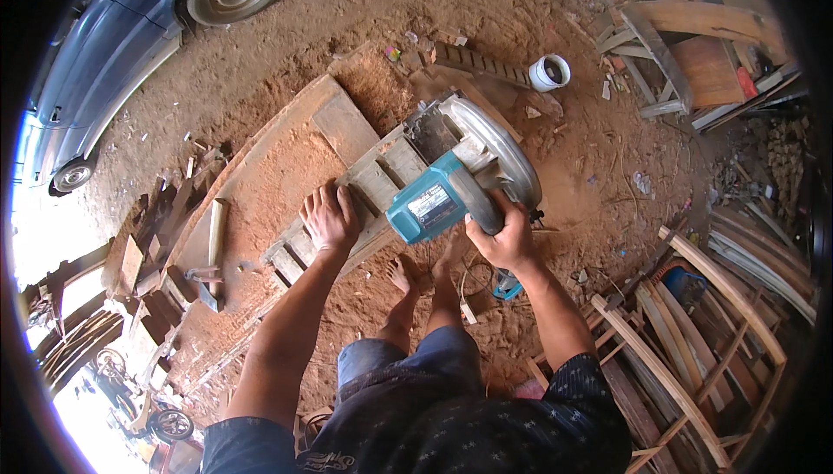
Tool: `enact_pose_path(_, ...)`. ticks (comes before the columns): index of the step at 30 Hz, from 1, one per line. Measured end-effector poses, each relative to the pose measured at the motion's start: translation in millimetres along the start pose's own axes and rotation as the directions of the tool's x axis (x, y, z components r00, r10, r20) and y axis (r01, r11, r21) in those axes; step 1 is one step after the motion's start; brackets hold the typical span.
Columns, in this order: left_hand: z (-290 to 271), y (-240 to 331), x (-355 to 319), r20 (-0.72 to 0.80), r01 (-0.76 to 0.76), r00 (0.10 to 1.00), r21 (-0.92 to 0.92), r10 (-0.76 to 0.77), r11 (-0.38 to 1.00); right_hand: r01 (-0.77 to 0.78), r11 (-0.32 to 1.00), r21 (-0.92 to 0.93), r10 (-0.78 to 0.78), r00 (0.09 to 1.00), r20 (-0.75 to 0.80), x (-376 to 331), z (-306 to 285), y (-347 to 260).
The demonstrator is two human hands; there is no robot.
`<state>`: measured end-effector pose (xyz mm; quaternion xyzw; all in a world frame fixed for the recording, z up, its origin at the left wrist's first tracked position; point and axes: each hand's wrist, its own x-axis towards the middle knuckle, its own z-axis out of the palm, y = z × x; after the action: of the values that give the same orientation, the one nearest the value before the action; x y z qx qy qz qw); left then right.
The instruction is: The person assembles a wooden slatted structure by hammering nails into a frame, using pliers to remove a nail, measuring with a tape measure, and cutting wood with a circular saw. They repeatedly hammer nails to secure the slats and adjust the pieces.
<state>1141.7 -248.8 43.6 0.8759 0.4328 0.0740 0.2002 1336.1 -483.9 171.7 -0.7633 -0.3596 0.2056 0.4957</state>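
My right hand (508, 238) is wrapped round the dark rear handle of a teal circular saw (429, 201). The saw's metal guard and base rest over the far end of a notched wooden plank (382, 181), which has several slots across it. What the blade touches is hidden. Farther left along that plank my left hand (330, 221) lies on the wood, fingers spread and pressing down. Beneath the plank is a wide work board (282, 166) covered in sawdust. On its left part lies a hammer-like tool (214, 253) with a pale wooden handle.
A white bucket (549, 73) stands beyond the saw, beside another slotted plank (482, 64). Scrap wood (156, 257) is piled at left, and wooden frames (668, 370) lie at right. A blue vehicle (130, 32) is parked at far left. My bare feet (402, 274) are close below the plank.
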Motion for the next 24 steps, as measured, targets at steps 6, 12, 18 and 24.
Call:
enact_pose_path(6, 0.2, -2.6, 1.4, -0.014, -0.01, 1.0, 0.002, 0.01, 1.0, 0.005, 0.999, 0.04, -0.005, 1.0, 0.013, 16.8, 9.3, 0.2)
enact_pose_path(12, 2.8, -1.0, 1.5, -0.021, -0.003, 1.0, 0.006, 0.003, 1.0, 0.059, 0.998, 0.001, -0.059, 0.998, -0.025, 33.8, 16.3, 0.2)
enact_pose_path(18, 8.5, -1.2, 0.2, -0.019, 0.029, 0.999, 0.052, -0.028, 0.998, 0.003, 1.0, 0.001, -0.003, 1.0, 0.024, 52.1, 25.1, 6.6)
enact_pose_path(24, 10.0, 1.2, 3.9, 0.0, 0.0, 1.0, 0.031, 0.0, 1.0, 0.099, 0.995, -0.02, -0.1, 0.995, -0.024, 88.0, 36.6, 1.3)
